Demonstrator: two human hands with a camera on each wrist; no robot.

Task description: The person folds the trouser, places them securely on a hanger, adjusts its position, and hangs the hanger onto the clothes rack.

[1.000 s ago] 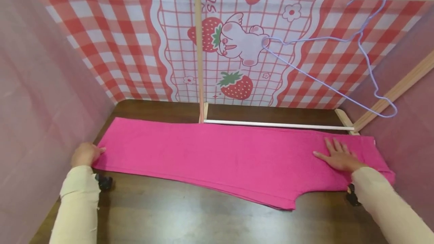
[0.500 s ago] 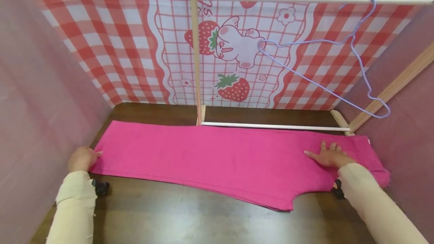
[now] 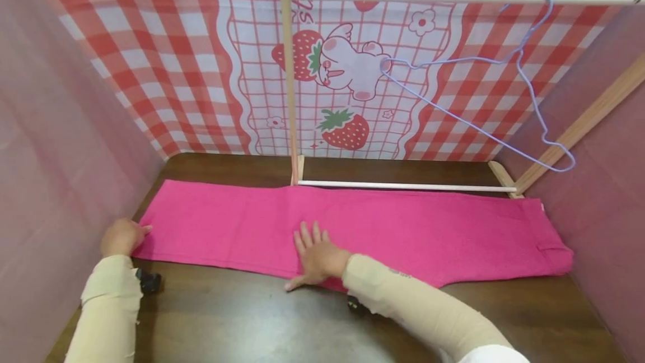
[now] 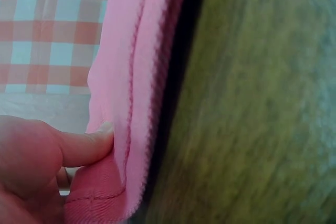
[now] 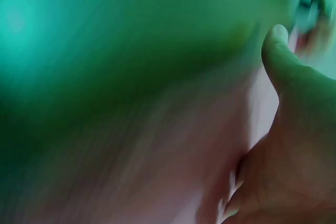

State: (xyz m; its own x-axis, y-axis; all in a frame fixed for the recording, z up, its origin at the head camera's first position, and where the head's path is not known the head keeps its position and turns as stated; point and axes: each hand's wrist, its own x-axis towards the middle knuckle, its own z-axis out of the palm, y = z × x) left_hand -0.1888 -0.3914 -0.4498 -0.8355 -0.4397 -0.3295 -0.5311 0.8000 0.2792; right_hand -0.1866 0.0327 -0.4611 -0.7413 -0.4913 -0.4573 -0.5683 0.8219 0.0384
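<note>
Pink trousers (image 3: 413, 228), folded in half lengthwise, lie flat across the table with the waistband at the right end. At the leg hem on the far left, my left hand (image 3: 121, 238) pinches the cloth; in the left wrist view its thumb (image 4: 86, 148) lies on top beside the stitched corner, and most of its fingers are hidden. My right hand (image 3: 319, 257) has its fingers spread over the middle of the leg, thumb pointing toward the near edge. In the right wrist view that hand (image 5: 296, 145) is clear, but the cloth beneath is blurred.
Behind the trousers stands a wooden clothes rack (image 3: 288, 83) with white rails. A lilac wire hanger (image 3: 463, 122) hangs from its top rail. Pink side walls (image 3: 65, 128) and a strawberry-print backdrop (image 3: 353, 77) enclose the brown table (image 3: 242, 318).
My right hand has slid left along the trousers from near the waistband to mid-leg, its arm now covering the crotch corner. The left hand stays at the hem. The view has shifted slightly.
</note>
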